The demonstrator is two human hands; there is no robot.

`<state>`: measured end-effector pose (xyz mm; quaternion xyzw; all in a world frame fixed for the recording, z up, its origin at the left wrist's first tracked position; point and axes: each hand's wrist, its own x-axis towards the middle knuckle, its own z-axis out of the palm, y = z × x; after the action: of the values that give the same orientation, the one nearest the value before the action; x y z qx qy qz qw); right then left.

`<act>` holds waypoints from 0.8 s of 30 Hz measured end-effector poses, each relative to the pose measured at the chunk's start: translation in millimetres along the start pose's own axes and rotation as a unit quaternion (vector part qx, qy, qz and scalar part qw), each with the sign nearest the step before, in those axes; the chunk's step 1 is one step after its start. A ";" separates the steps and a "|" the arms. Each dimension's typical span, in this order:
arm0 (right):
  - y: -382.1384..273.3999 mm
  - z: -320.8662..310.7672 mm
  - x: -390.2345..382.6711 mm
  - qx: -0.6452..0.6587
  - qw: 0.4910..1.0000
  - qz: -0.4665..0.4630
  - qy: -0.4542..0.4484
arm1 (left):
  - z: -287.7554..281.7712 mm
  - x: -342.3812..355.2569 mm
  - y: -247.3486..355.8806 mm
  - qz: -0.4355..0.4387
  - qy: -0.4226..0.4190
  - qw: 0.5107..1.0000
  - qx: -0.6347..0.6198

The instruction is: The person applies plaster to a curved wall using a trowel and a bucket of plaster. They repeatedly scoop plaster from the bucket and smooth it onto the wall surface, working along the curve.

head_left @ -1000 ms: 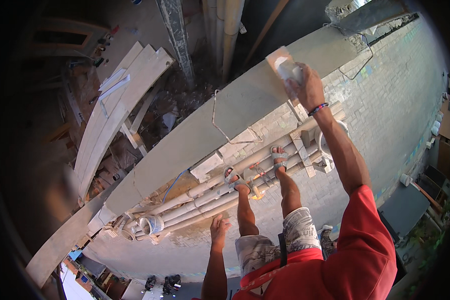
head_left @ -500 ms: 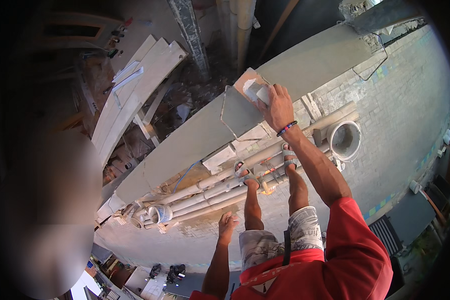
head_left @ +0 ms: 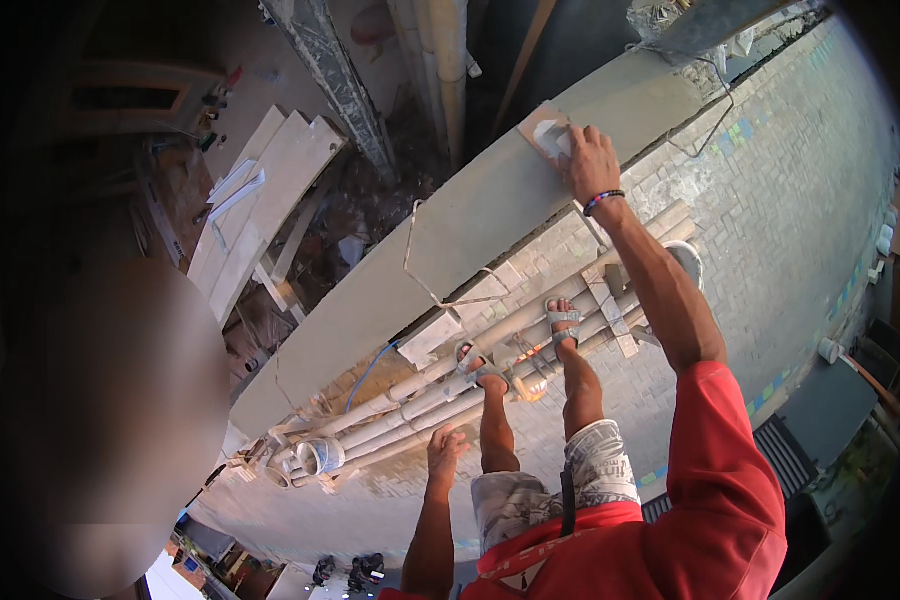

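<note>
My right hand grips a plastering float, a flat rectangular orange-brown board with a pale grey top; the fingers hide its handle. Its face lies against a long band of smooth grey cement, toward the far right part. A beaded bracelet circles that wrist. My left hand hangs low beside my left leg, fingers loosely bent and apart, holding nothing. It is nearest to the bamboo poles where my sandalled feet stand.
A cement-smeared bucket sits at the poles' left end; another bucket is partly behind my right forearm. A bent metal rod crosses the cement band. Long boards lie beyond it. Paving stretches below. A blurred shape covers the left.
My right hand has slid the float rightward and away along the cement band. The view has shifted a little, and my forearm now hides much of the right bucket. My left hand still hangs down.
</note>
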<state>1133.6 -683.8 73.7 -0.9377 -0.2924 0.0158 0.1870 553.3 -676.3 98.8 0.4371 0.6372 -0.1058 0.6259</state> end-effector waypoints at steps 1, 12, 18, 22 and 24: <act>46.0 -13.5 14.4 -0.021 0.998 0.047 0.034 | 3.5 4.9 4.8 0.021 -0.009 1.000 0.006; 125.5 -98.1 -71.9 0.229 0.956 0.183 -0.006 | 38.9 26.8 -14.0 -0.074 -0.036 0.996 0.036; 129.3 -90.3 -101.3 0.461 0.840 0.284 -0.038 | 67.2 30.4 48.6 -0.019 -0.072 0.996 0.050; 121.2 -74.5 -92.3 0.188 0.975 0.118 -0.003 | 70.8 29.7 75.0 0.006 -0.071 0.997 0.020; 114.9 -69.0 -73.5 0.125 0.990 0.063 0.016 | 68.3 25.7 73.2 -0.003 -0.050 0.998 0.028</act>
<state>1144.6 -835.3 90.7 -0.9237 -0.2251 0.0493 0.3060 656.2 -668.3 92.8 0.4468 0.6032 -0.1468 0.6442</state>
